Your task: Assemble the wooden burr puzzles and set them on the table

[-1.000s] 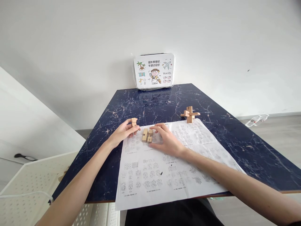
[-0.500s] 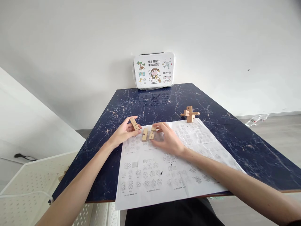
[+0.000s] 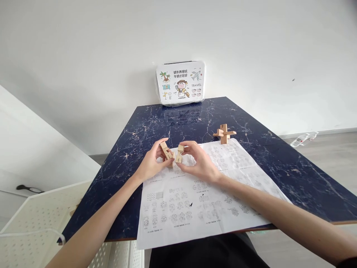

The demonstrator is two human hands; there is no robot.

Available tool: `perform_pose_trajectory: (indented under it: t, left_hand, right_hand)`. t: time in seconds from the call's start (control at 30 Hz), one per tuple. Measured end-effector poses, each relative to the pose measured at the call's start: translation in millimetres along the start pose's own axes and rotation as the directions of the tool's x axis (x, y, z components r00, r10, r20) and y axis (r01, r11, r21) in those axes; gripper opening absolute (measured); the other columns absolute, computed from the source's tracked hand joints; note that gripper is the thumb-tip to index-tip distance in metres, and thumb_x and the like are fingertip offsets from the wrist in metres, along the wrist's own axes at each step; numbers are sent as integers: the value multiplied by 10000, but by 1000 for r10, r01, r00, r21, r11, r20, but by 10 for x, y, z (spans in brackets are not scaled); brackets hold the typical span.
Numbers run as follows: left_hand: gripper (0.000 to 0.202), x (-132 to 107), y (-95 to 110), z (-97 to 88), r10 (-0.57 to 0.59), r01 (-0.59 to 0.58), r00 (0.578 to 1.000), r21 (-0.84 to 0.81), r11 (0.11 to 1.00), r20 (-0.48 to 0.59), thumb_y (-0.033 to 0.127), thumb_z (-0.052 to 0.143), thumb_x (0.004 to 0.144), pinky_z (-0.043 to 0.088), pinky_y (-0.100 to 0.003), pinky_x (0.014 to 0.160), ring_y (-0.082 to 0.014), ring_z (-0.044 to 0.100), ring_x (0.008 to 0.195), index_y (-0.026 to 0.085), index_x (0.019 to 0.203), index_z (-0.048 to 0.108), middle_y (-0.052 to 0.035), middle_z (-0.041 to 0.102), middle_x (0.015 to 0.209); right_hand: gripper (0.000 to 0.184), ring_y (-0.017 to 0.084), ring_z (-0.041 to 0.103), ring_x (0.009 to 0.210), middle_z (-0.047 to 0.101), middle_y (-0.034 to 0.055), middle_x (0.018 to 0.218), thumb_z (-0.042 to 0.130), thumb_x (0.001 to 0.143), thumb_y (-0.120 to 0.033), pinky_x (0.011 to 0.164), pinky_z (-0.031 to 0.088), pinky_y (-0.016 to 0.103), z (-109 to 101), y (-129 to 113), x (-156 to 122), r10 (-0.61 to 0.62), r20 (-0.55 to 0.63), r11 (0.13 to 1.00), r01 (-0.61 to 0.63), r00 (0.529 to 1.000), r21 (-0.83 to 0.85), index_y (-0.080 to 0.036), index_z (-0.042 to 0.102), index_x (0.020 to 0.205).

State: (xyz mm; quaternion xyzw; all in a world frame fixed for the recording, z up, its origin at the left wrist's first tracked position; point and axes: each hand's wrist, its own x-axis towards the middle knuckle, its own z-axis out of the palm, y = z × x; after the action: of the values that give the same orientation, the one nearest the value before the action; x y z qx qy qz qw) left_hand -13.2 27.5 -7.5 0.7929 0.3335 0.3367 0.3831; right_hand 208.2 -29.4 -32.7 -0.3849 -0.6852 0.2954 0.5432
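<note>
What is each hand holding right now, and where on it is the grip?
The left hand pinches a notched wooden block near its lower end. The right hand grips another wooden block by its sides between thumb and fingertips, above the printed sheet.

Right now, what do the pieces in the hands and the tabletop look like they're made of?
Notched pieces: pale unfinished wood, matte, by the tan colour; grain too small to tell. Tabletop: dark blue with pale veins and a glossy reflection, so marble-look, possibly laminate or stone; cannot tell which.
</note>
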Motion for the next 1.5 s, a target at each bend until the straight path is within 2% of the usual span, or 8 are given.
perform_pose_trajectory:
  t: [0.2, 0.33, 0.4, 0.57, 0.93, 1.23, 1.37, 1.5]
  left_hand:
    - [704, -34, 83, 63, 31, -31, 1000, 175, 984, 5, 318, 758, 879, 590, -376, 854, -203, 696, 886, 250, 1496, 425, -38, 703, 1021]
    - [719, -50, 109, 105, 64, -67, 998, 225, 972, 21, 297, 770, 845, 577, -344, 778, -184, 668, 792, 239, 1479, 435, -13, 685, 950]
    - [709, -59, 123, 120, 70, -75, 997, 256, 964, 27, 303, 771, 840, 568, -331, 748, -179, 662, 773, 240, 1468, 446, -9, 686, 947]
    - [700, -83, 136, 143, 56, -65, 998, 313, 947, 37, 327, 781, 841, 567, -336, 781, -202, 698, 862, 248, 1458, 461, -27, 721, 1032]
    - [741, -126, 103, 164, 132, -148, 989, 340, 929, 71, 431, 775, 894, 590, -356, 816, -242, 733, 961, 277, 1518, 406, -65, 738, 1155]
    - [687, -142, 39, 166, 300, -275, 953, 527, 804, 40, 412, 737, 935, 599, -356, 847, -230, 730, 963, 278, 1527, 417, -60, 743, 1148]
    - [616, -135, 24, 190, 367, -314, 930, 587, 746, 30, 353, 696, 968, 605, -335, 782, -198, 724, 840, 251, 1516, 435, -38, 752, 1022]
    - [586, -131, 28, 208, 403, -334, 915, 624, 706, 34, 326, 668, 984, 618, -354, 783, -198, 726, 809, 241, 1516, 437, -41, 758, 1006]
  right_hand:
    - [583, 250, 655, 1128, 552, 91, 1315, 759, 858, -252, 1073, 575, 521, -39, -5, 7, -12, 32, 999, 13, 999, -35, -321, 557, 1401]
    - [599, 289, 603, 1226, 554, 87, 1295, 770, 868, -299, 1097, 544, 569, -46, -51, -10, -29, 59, 992, 36, 998, -121, -353, 559, 1426]
    - [599, 289, 598, 1250, 551, 83, 1302, 775, 871, -307, 1121, 527, 578, -34, -63, -16, -40, 60, 994, 45, 997, -97, -356, 550, 1423]
    - [514, 268, 633, 1192, 552, 89, 1272, 807, 850, -339, 1094, 563, 534, 5, -86, -16, -36, 1, 999, 36, 999, 15, -295, 573, 1306]
    - [521, 281, 642, 1071, 633, 97, 1212, 861, 819, -514, 953, 587, 513, -6, -186, -21, -12, -24, 990, 9, 1000, -140, -280, 610, 1211]
    - [483, 272, 646, 1010, 664, 87, 1127, 867, 796, -486, 910, 570, 490, 19, -206, -36, 30, -51, 991, -37, 998, -130, -255, 573, 1103]
    - [484, 284, 653, 1005, 662, 85, 1088, 876, 780, -500, 910, 573, 507, 33, -181, -33, 28, -70, 991, -37, 997, -132, -258, 571, 1069]
    - [485, 285, 653, 1012, 660, 85, 1089, 879, 781, -504, 916, 576, 510, 37, -169, -33, 14, -74, 989, -25, 997, -145, -263, 574, 1071]
